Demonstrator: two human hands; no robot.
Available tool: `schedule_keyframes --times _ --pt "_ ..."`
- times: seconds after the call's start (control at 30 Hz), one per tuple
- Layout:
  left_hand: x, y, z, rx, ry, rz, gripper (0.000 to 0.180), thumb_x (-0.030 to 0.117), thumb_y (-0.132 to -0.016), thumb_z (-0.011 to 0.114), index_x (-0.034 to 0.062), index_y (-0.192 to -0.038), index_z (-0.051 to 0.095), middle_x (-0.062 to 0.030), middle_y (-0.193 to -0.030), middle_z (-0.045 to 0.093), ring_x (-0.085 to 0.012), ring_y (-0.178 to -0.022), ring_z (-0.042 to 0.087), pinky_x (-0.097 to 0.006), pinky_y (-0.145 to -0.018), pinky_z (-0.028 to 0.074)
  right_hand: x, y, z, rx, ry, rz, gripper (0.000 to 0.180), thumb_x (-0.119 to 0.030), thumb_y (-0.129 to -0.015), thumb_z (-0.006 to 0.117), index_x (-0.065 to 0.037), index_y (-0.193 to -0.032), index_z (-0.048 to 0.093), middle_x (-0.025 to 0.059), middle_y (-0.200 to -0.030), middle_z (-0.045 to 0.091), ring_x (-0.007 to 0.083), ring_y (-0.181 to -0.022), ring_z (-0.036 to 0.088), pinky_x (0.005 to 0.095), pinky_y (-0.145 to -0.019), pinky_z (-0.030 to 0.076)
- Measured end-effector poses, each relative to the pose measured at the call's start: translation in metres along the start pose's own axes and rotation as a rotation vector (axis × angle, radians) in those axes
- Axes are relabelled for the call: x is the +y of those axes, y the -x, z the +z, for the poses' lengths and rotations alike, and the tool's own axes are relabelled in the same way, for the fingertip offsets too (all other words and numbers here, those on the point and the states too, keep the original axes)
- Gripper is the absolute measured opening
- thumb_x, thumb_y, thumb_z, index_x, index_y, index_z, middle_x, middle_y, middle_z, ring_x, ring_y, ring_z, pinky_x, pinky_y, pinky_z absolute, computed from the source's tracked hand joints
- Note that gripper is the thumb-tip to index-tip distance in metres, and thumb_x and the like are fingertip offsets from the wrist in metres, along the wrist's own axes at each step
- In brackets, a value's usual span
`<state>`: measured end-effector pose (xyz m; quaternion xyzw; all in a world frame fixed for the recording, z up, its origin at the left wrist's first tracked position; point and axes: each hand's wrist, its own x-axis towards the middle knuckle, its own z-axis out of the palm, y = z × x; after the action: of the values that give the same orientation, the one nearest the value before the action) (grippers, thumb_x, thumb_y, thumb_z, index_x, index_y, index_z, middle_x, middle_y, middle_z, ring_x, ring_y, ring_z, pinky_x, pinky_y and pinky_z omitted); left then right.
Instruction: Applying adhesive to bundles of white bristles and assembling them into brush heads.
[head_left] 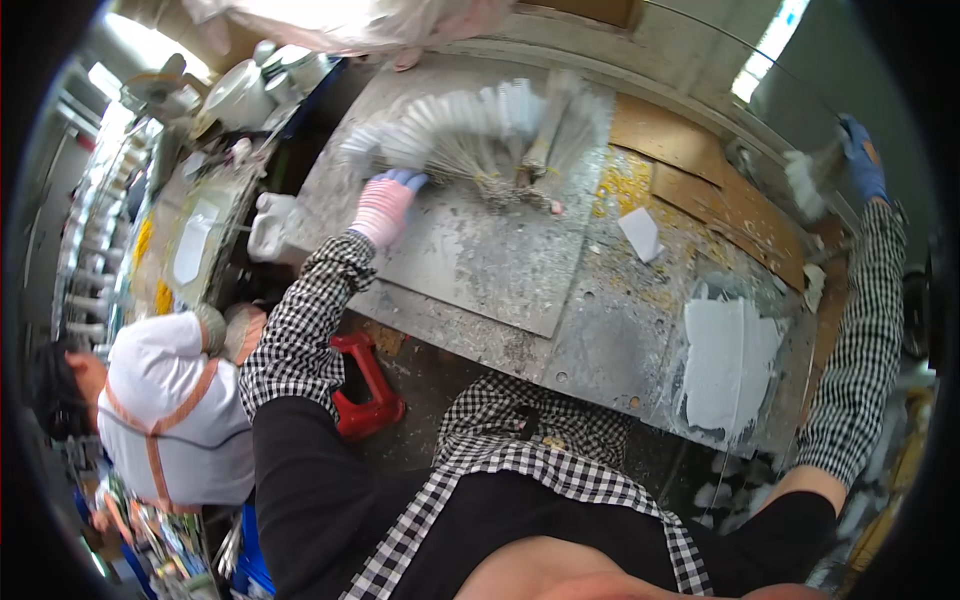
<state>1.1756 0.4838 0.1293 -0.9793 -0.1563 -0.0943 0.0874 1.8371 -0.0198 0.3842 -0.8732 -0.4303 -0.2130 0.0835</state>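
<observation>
My left hand (385, 207), in a pink-and-white striped glove with blue fingertips, rests at the near left edge of a fanned row of whitish, translucent pieces on thin wire stems (460, 125). Its fingers stretch over the board beside the stems. Far out to the right, my right hand (866, 160) in a blue glove is raised with its fingers closed. From it hangs a blurred bunch of white pieces on stems (806, 186); the grip itself is partly hidden. A grey board (480, 270) lies under the fanned row.
A white puddle of paste (725, 360) covers the table's right end, near a white scrap (641, 235) and cardboard sheets (690, 145). Yellow bits are scattered between. A white jug (275, 228) and red stool (372, 390) stand left. A co-worker (170, 410) sits close by.
</observation>
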Motion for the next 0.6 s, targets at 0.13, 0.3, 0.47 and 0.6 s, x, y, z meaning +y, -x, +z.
schedule_keyframes --times 0.13,0.3,0.47,0.6 --pt "-0.024 0.006 0.016 0.061 -0.050 -0.091 0.049 0.009 -0.082 0.059 0.0221 -0.129 0.061 -0.0112 -0.119 0.060 -0.0295 -0.117 0.055 -0.044 -0.097 0.045 -0.082 -0.009 -0.007 -0.166 0.145 0.066 0.046 -0.034 -0.100 0.054 -0.016 -0.142 0.050 0.0148 -0.138 0.056 0.0319 -0.130 0.052 0.0410 -0.108 0.041" --pt "-0.013 -0.042 0.027 0.227 -0.193 -0.066 0.043 0.013 -0.085 0.057 0.0264 -0.125 0.065 -0.0100 -0.116 0.062 -0.0279 -0.113 0.057 -0.044 -0.093 0.046 -0.098 0.029 -0.035 0.112 0.240 -0.044 0.048 -0.032 -0.097 0.060 -0.017 -0.142 0.052 0.0139 -0.136 0.058 0.0317 -0.128 0.054 0.0414 -0.109 0.042" --pt "-0.040 -0.044 0.019 -0.014 -0.356 0.008 0.017 0.022 -0.087 0.060 0.0168 -0.100 0.068 -0.0073 -0.105 0.063 -0.0254 -0.107 0.059 -0.040 -0.090 0.046 -0.228 0.100 -0.020 0.100 -0.209 -0.276 0.044 -0.027 -0.094 0.066 -0.011 -0.134 0.059 0.0118 -0.130 0.063 0.0282 -0.122 0.057 0.0392 -0.107 0.044" --pt "-0.091 -0.032 -0.030 -0.009 -0.158 0.226 0.020 0.012 -0.084 0.064 0.0119 -0.104 0.066 -0.0090 -0.098 0.065 -0.0286 -0.097 0.063 -0.041 -0.085 0.050 -0.332 0.187 -0.028 -0.022 -0.333 -0.460 0.041 -0.021 -0.086 0.072 -0.009 -0.125 0.063 0.0107 -0.119 0.066 0.0287 -0.115 0.059 0.0413 -0.106 0.043"
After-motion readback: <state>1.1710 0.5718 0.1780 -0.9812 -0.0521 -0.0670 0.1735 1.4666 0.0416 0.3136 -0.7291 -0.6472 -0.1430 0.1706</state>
